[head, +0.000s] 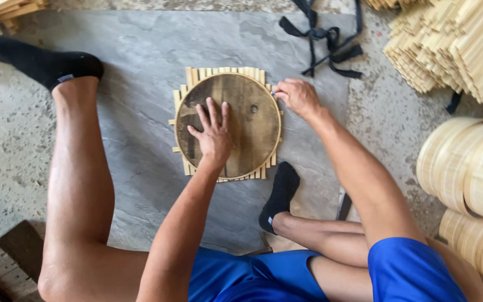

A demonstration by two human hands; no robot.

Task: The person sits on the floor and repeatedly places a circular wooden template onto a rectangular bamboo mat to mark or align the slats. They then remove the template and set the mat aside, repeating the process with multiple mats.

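A round dark wooden disc point(252, 134) with a pale rim lies on a mat of pale bamboo slats point(225, 71) on the grey slate floor. My left hand point(212, 134) presses flat on the disc, fingers spread. My right hand point(297, 96) is at the disc's upper right edge, fingers pinched around a small thing that looks like a pen or marker, its tip at the rim.
My bare legs in black socks point(279, 196) flank the disc. Stacks of bamboo strips point(454, 45) and round bamboo hoops point(470, 168) stand at the right. A black strap point(325, 39) lies at the top. Wood pieces point(6, 8) sit top left.
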